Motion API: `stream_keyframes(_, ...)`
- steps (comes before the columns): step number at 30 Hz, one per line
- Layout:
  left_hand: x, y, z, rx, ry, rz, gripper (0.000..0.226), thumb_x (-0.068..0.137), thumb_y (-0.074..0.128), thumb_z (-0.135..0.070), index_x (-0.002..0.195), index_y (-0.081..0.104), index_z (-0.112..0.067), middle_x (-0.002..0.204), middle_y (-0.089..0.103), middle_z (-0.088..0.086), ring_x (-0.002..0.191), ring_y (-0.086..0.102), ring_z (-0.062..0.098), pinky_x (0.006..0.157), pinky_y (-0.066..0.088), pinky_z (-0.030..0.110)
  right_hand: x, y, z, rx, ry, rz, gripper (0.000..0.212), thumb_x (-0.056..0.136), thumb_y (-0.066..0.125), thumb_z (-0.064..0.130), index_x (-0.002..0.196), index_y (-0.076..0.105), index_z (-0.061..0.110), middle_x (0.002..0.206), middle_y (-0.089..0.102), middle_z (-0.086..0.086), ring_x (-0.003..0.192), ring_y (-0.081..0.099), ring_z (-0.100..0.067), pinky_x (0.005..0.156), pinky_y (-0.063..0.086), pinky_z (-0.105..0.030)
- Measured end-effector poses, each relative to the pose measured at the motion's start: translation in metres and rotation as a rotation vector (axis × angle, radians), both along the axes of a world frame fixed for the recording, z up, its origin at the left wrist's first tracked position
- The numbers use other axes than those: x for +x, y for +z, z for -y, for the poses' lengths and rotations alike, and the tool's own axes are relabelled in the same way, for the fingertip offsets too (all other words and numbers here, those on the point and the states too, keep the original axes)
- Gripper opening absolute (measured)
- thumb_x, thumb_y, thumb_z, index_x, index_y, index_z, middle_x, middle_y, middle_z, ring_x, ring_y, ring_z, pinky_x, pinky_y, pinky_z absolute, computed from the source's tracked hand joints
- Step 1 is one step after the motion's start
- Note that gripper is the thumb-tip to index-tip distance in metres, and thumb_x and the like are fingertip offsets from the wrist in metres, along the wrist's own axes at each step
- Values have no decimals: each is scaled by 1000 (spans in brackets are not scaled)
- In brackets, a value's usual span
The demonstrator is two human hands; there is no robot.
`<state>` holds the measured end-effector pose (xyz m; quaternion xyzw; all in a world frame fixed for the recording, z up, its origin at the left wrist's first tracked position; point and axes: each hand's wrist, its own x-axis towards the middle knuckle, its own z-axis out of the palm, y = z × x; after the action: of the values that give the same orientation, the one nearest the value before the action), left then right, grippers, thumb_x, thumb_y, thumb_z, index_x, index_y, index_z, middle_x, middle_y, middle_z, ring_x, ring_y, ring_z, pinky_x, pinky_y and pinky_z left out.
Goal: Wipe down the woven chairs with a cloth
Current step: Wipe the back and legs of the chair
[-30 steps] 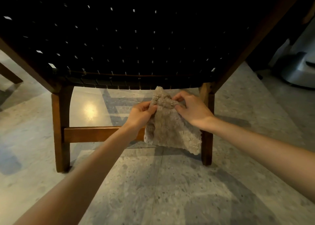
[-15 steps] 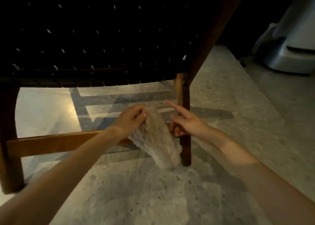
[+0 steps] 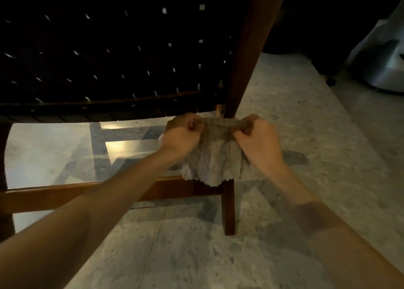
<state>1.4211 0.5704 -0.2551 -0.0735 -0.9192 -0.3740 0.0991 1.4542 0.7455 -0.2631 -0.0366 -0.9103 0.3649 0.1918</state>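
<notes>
Head view: the left hand (image 3: 183, 135) and right hand (image 3: 258, 140) each clamp a top corner of the cloth (image 3: 215, 159), fingers curled round its edge, pulling it taut between them. The cloth hangs just below the chair's weave (image 3: 109, 59) and in front of the leg (image 3: 228, 207); whether it touches either I cannot tell.

Likely risks from here:
- The cloth is bunched, so a pass would probably clean only a narrow strip and leave bands of weave untouched.
- Its fuzzy pile could catch in the gaps between the straps if dragged hard across them.
- The weave is very dark in this light, so missed patches would be hard to spot.
- The hanging hem may brush the floor (image 3: 284, 113) and carry grit back onto the chair.
</notes>
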Motion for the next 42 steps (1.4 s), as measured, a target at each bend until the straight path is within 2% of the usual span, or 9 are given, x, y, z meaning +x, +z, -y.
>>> stream_keyframes(6,-26,-19,-64,722,166,250,14,95,46,-2,90,54,-11,94,58,4,95,57,22,89,50,39,-33,-13,6,-378,86,11,37,98,44,9,134,41,9,108,55,-2,97,56,-16,65,39,-11)
stream_keyframes(8,-26,-26,-67,884,88,258,20,99,41,-3,114,51,-10,110,55,4,101,54,17,87,48,33,-38,-20,10,-530,195,43,41,101,36,11,142,32,14,118,54,-2,106,55,-16,72,44,-9)
stream_keyframes(12,-25,-41,-70,721,-130,266,41,104,26,-20,146,30,-20,138,46,4,122,47,14,96,41,20,-46,-39,19,-726,288,50,44,103,31,15,145,30,28,133,53,0,119,52,-12,95,47,-22)
stream_keyframes(16,-22,-57,-64,660,-273,224,47,104,25,-16,150,16,-19,138,39,-4,125,39,6,88,37,1,-42,-62,20,-752,239,98,38,103,30,22,140,36,31,115,57,13,113,55,-11,85,47,-14)
stream_keyframes(21,-7,-94,-42,450,-306,294,50,100,43,-25,148,28,-26,141,48,-4,127,45,8,105,40,27,-14,-97,16,-674,159,237,28,103,30,32,128,43,33,110,57,8,108,57,-14,90,44,-28)
stream_keyframes(26,21,-114,-32,232,-236,213,39,88,65,-21,126,57,-17,104,60,-16,106,61,9,79,45,2,32,-127,10,-524,95,415,30,103,34,35,129,47,30,96,56,13,90,58,-4,77,43,-18)
stream_keyframes(30,39,-115,-35,134,-196,131,49,83,70,-21,130,56,-16,113,68,-3,103,64,10,91,53,31,59,-145,7,-347,49,426,31,101,41,25,128,51,14,111,62,-2,103,60,-18,88,46,-28)
stream_keyframes(37,68,-124,-31,38,-179,148,64,85,69,-20,142,40,-23,133,56,-1,119,54,12,96,35,12,87,-160,-6,-120,52,528,20,96,54,29,97,62,11,80,64,-1,77,60,-21,61,40,-21)
stream_keyframes(42,61,-91,-14,28,-137,63,53,88,64,-17,138,47,-21,126,62,1,113,57,13,87,30,3,89,-124,6,-20,40,201,24,89,62,26,75,46,38,71,51,17,63,50,2,52,38,-13)
